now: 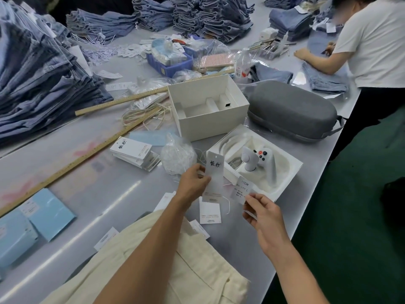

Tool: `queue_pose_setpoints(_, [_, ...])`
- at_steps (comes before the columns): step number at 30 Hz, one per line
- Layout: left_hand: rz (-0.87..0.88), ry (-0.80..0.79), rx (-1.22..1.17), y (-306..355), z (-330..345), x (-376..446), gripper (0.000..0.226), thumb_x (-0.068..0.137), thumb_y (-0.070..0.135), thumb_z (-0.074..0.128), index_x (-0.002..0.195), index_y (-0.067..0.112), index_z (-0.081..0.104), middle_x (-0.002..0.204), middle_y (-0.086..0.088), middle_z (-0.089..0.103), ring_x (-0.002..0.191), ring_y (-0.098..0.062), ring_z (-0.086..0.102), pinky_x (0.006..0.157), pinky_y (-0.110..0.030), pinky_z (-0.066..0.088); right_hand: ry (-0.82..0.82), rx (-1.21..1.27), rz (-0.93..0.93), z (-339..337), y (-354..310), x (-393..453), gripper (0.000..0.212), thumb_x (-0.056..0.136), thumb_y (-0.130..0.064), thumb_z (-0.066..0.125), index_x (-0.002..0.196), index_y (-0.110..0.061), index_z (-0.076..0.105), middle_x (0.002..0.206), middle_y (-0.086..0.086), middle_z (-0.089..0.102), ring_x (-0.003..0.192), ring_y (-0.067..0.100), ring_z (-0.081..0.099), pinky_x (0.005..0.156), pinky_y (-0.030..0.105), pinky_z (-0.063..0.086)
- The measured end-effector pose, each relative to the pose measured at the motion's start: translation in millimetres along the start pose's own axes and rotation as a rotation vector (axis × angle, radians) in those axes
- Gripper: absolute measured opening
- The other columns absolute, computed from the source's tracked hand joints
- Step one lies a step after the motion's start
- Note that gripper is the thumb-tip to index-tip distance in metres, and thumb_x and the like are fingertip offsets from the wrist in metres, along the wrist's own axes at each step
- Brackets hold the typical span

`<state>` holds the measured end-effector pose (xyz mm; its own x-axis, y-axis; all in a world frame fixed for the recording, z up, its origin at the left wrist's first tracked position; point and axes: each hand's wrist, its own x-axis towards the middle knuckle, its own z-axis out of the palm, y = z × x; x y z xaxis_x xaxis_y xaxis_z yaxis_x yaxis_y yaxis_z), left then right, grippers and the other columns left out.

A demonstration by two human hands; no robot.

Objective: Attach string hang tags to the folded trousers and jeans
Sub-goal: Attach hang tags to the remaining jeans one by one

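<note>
**Two tags in hand above cream trousers at the packing table**

Your left hand (194,181) pinches a long white hang tag (214,176) by its left edge, thumb and fingers pressed on the card; black brush-style characters sit at its top and small print near its foot. Your right hand (264,212) pinches the lower corner of a smaller white tag (242,191) between thumb and forefinger; it reads "1103#" and carries an "L", the rest too small to read. A thin white string (228,201) trails between the two tags. Folded cream trousers (197,266), a soft woven cloth, lie at the bottom centre of the frame under your forearms, on a smooth grey table (87,194).

Mid-frame, an open white cardboard box (208,106) holds only moulded card dividers. Just right of your hands, a shallow white tray (285,172) cradles a pale game controller (263,160) with red and black buttons. A clear plastic bag (178,157) is stuffed with white strings, beside a stack of white tags (135,153). A blue plastic bin (169,66) in the upper centre is filled with packets. A grey oval fabric case (293,110) sits zipped at right. Stacks of blue jeans (43,84) fill the upper left.
</note>
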<state>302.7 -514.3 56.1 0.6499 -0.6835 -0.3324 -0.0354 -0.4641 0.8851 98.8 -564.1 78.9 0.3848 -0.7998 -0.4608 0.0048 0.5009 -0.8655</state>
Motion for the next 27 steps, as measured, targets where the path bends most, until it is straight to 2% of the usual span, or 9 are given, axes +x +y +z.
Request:
queue_pose_setpoints(4, [0.050, -0.160, -0.245, 23, -12, -34, 0.014, 0.105, 0.015, 0.055, 0.114, 0.006, 0.062, 0.107, -0.013, 0.074, 0.096, -0.029, 0.073, 0.072, -0.039, 0.062, -0.066, -0.074, -0.088, 5, -11, -3, 0.009, 0.093, -0.014, 0.070, 0.085, -0.018, 0.073, 0.076, -0.004, 0.066, 0.074, 0.010, 0.056, 0.073, 0.030, 0.053])
queue_pose_setpoints(7, [0.112, -0.182, -0.354, 30, -21, -62, 0.015, 0.107, 0.015, 0.051, 0.110, 0.006, 0.062, 0.098, -0.007, 0.076, 0.088, -0.024, 0.075, 0.069, -0.036, 0.061, -0.105, -0.172, -0.159, 16, -15, -8, 0.007, 0.093, -0.017, 0.070, 0.087, -0.019, 0.073, 0.085, -0.007, 0.075, 0.070, 0.001, 0.060, 0.071, 0.025, 0.052])
queue_pose_setpoints(13, [0.145, -0.182, -0.439, 29, -25, -85, 0.015, 0.108, 0.018, 0.049, 0.108, 0.013, 0.063, 0.110, -0.014, 0.074, 0.095, -0.026, 0.073, 0.070, -0.034, 0.060, -0.124, -0.249, -0.247, 34, -17, -17, 0.009, 0.094, -0.011, 0.069, 0.087, -0.014, 0.073, 0.081, 0.000, 0.076, 0.068, -0.001, 0.066, 0.058, 0.009, 0.047])
queue_pose_setpoints(16, [0.174, -0.177, -0.441, 27, -25, -86, 0.012, 0.104, 0.018, 0.056, 0.112, 0.014, 0.064, 0.109, -0.012, 0.075, 0.097, -0.026, 0.074, 0.070, -0.035, 0.061, -0.099, -0.332, -0.283, 33, -16, -15, 0.011, 0.093, -0.013, 0.071, 0.083, -0.017, 0.073, 0.078, 0.010, 0.070, 0.068, 0.006, 0.059, 0.061, 0.014, 0.050])
queue_pose_setpoints(19, [0.243, -0.148, -0.386, 23, -18, -86, 0.023, 0.096, 0.008, 0.068, 0.118, 0.013, 0.062, 0.105, -0.007, 0.078, 0.095, -0.025, 0.075, 0.073, -0.036, 0.062, -0.043, -0.439, -0.353, 31, -12, -15, 0.012, 0.091, -0.017, 0.074, 0.081, -0.023, 0.072, 0.076, 0.002, 0.065, 0.067, 0.009, 0.056, 0.062, 0.017, 0.050])
queue_pose_setpoints(22, [0.291, -0.112, -0.359, 21, -12, -85, 0.029, 0.093, -0.002, 0.068, 0.118, 0.011, 0.062, 0.105, -0.008, 0.077, 0.097, -0.025, 0.075, 0.080, -0.037, 0.061, 0.096, -0.570, -0.491, 36, -8, -18, 0.017, 0.086, -0.020, 0.078, 0.096, -0.026, 0.066, 0.093, -0.005, 0.059, 0.071, 0.008, 0.056, 0.067, 0.023, 0.050])
queue_pose_setpoints(23, [0.302, -0.104, -0.359, 20, -12, -84, 0.030, 0.093, -0.003, 0.068, 0.118, 0.011, 0.063, 0.106, -0.007, 0.077, 0.098, -0.025, 0.074, 0.083, -0.039, 0.061, 0.118, -0.550, -0.497, 37, -6, -18, 0.029, 0.084, -0.021, 0.081, 0.105, -0.026, 0.061, 0.098, -0.007, 0.056, 0.073, 0.005, 0.057, 0.067, 0.021, 0.050])
queue_pose_setpoints(25, [0.310, -0.116, -0.378, 17, -15, -85, 0.031, 0.092, 0.001, 0.069, 0.121, 0.011, 0.063, 0.108, -0.006, 0.077, 0.100, -0.025, 0.074, 0.085, -0.040, 0.060, 0.035, -0.365, -0.381, 36, -10, -18, 0.047, 0.081, -0.026, 0.085, 0.117, -0.029, 0.055, 0.103, -0.009, 0.059, 0.079, 0.000, 0.062, 0.069, 0.017, 0.052])
queue_pose_setpoints(27, [0.293, -0.172, -0.406, 16, -20, -87, 0.035, 0.089, 0.012, 0.073, 0.122, 0.014, 0.063, 0.109, -0.006, 0.077, 0.100, -0.025, 0.074, 0.079, -0.035, 0.059, -0.147, -0.145, -0.226, 35, -16, -18, 0.043, 0.081, -0.030, 0.081, 0.119, -0.025, 0.061, 0.105, -0.002, 0.071, 0.090, 0.010, 0.070, 0.075, 0.024, 0.057])
